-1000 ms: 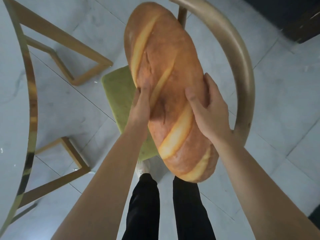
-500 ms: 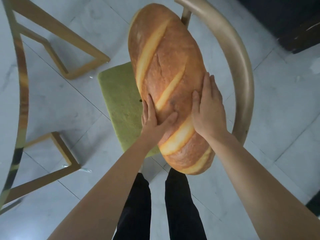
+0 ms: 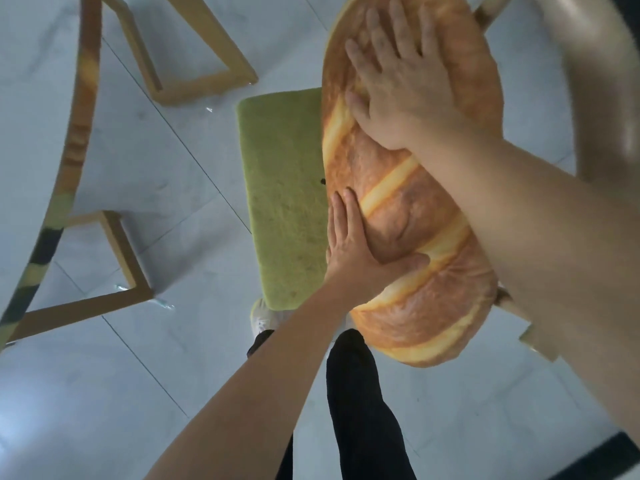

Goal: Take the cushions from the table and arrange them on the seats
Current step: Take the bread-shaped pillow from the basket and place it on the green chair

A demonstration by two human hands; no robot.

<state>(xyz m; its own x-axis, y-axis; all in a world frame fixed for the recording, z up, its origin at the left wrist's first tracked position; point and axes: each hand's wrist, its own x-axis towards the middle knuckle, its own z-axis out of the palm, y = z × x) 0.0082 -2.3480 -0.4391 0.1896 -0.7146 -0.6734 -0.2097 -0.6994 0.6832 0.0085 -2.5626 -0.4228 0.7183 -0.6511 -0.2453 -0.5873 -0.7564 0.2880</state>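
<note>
A long cushion shaped like a loaf of bread (image 3: 426, 271) lies lengthwise on the green seat pad (image 3: 284, 202) of a chair, against its curved gold backrest (image 3: 609, 98). My left hand (image 3: 360, 251) presses flat on the cushion's left side near its middle, fingers spread and thumb dug into the fabric. Flat on the cushion's far end rests my right hand (image 3: 405, 84), with its fingers spread. Neither hand grips the cushion. The near end of the cushion overhangs the seat's front edge.
A marble table with a gold rim (image 3: 72, 140) curves down the left side, with its wooden legs (image 3: 131, 265) on the pale tiled floor. My legs in black trousers (image 3: 360, 410) stand just in front of the chair. A dark object (image 3: 616, 455) sits at the lower right corner.
The cushion has come down to rest on the seat. My right hand slid from its middle up to the far end, and my left hand now presses lower on its side.
</note>
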